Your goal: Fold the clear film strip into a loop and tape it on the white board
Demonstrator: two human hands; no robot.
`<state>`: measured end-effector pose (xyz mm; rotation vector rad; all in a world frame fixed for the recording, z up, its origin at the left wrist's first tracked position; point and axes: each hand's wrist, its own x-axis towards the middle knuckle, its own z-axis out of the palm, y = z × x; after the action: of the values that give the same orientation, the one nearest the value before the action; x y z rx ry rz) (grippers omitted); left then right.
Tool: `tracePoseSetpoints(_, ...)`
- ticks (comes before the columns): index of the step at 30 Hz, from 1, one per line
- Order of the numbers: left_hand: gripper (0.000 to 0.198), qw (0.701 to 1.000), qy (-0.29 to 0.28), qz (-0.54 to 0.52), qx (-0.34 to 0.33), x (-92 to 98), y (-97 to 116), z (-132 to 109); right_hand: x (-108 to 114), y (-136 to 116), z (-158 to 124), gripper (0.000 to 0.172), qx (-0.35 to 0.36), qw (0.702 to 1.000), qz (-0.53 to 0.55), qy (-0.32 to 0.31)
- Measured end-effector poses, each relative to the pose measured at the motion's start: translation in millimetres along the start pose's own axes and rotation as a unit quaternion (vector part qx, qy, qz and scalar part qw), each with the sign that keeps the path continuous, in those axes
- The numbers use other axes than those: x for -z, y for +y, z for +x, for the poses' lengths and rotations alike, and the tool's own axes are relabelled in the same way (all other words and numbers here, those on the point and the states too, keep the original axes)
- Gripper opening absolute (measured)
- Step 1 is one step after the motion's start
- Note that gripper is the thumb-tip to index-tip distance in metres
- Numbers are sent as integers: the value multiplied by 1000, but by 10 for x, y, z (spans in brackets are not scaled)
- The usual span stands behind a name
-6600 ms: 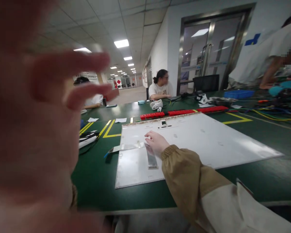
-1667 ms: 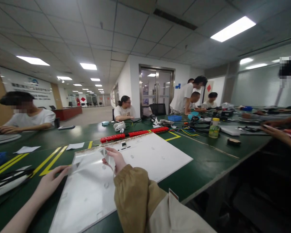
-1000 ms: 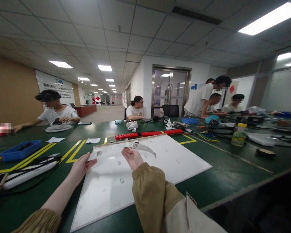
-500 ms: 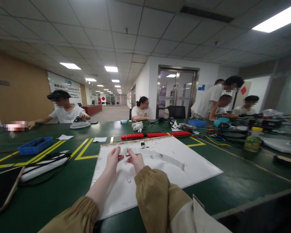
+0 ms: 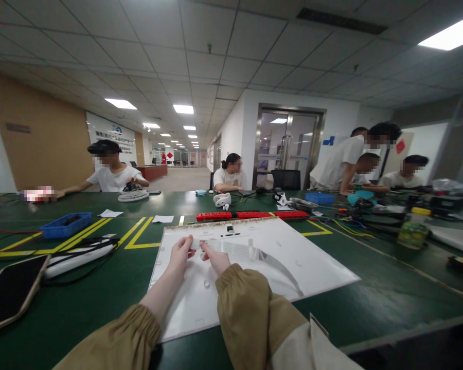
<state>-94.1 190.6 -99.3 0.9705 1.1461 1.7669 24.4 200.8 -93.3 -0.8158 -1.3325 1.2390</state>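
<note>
A thin, flexible pale strip [image 5: 235,249] runs between my two hands and trails off to the right in a curve above a large white panel [image 5: 320,267]. My left hand [image 5: 182,253] pinches the strip's left end between thumb and fingers. Close beside it, my right hand [image 5: 215,257] grips the strip a little further along, fingers curled. The panel lies on the green table [image 5: 370,313] under both hands, with small raised clips and a round boss [image 5: 206,283] on its surface. My right fingers partly hide the strip.
Red bars [image 5: 250,215] lie along the panel's far edge. To the left are a blue tray [image 5: 66,226], a white device with black cables [image 5: 81,258] and a phone [image 5: 13,290]. A jar [image 5: 414,229] and wires stand right. Several people sit or lean around the table.
The strip has turned, so more of its broad face shows, and its free end hangs lower to the right. Both hands keep their pinch. The view has shifted slightly left.
</note>
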Motion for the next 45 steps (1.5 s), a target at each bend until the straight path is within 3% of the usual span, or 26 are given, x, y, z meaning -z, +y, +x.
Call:
tracePoseSetpoints(7, 48, 1000, 4, 2, 1, 20, -15, 32, 1, -76, -86, 24, 34, 994, -100, -33)
tracePoseSetpoints(19, 48, 1000, 1, -1, 28, -5, 11, -5, 8, -83, -97, 26, 50, 990, -121, -55)
tracePoseSetpoints(33, 44, 999, 1, -1, 33, -18, 32, -36, 30, -47, -66, 38, -57, 972, -217, -69)
tracePoseSetpoints(45, 33, 996, 17, -69, 58, -11, 49, 3, -11, 72, -77, 44, -82, 965, -238, -78)
